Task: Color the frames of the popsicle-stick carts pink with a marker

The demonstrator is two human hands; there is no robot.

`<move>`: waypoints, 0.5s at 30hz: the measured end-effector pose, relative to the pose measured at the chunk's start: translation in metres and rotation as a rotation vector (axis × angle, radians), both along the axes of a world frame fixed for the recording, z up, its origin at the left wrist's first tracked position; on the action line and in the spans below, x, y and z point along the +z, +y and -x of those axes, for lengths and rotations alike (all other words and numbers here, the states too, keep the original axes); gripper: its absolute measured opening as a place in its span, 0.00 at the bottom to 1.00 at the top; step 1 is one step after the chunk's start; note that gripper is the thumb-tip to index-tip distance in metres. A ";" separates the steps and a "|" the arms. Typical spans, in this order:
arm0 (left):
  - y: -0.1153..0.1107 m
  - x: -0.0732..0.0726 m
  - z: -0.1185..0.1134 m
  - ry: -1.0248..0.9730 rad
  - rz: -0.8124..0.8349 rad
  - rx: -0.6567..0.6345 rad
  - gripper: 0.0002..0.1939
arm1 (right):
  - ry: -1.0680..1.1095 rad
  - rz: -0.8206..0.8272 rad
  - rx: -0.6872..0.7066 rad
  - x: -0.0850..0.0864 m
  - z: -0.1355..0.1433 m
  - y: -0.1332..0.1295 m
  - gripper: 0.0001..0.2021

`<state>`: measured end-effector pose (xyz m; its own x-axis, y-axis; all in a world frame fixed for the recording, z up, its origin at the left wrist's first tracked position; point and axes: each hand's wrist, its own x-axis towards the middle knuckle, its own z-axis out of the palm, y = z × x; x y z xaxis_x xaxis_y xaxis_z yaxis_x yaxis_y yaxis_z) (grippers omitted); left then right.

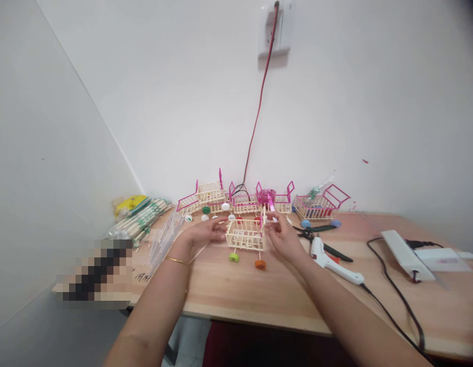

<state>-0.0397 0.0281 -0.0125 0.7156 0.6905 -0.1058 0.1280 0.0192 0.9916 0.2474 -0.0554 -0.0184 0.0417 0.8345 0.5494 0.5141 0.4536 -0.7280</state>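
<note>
A small cart made of pale sticks stands in front of me, with a lime green wheel and an orange wheel on its near side. My left hand closes on the cart's left end, fingers and thumb at its corner. At the right end, beside an upright stick frame, my right hand has its fingers bent and pinched against the cart. Exact contact of the fingertips is partly hidden. Behind my hands, more stick carts with magenta rims, such as a stacked one, stand along the wall.
To the right lie a white hot glue gun, dark-handled pliers and a white power strip. A rimmed cart stands behind them. Bundled sticks and clear strips lie left. A cord hangs from the wall socket.
</note>
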 end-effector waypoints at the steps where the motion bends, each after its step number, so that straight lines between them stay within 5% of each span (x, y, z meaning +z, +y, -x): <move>1: 0.001 0.001 0.002 0.013 0.004 -0.024 0.50 | 0.004 0.003 0.008 0.000 0.000 0.000 0.20; 9: -0.015 0.016 -0.018 0.062 -0.223 -0.243 0.51 | -0.028 0.030 0.037 0.001 0.000 -0.002 0.19; 15: -0.019 0.017 -0.019 0.047 -0.207 -0.168 0.47 | -0.043 0.045 0.050 0.003 0.001 -0.004 0.21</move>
<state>-0.0208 0.0095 0.0043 0.8197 0.5727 -0.0105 0.1583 -0.2088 0.9651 0.2463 -0.0589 -0.0156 -0.0235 0.8586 0.5121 0.5229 0.4471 -0.7257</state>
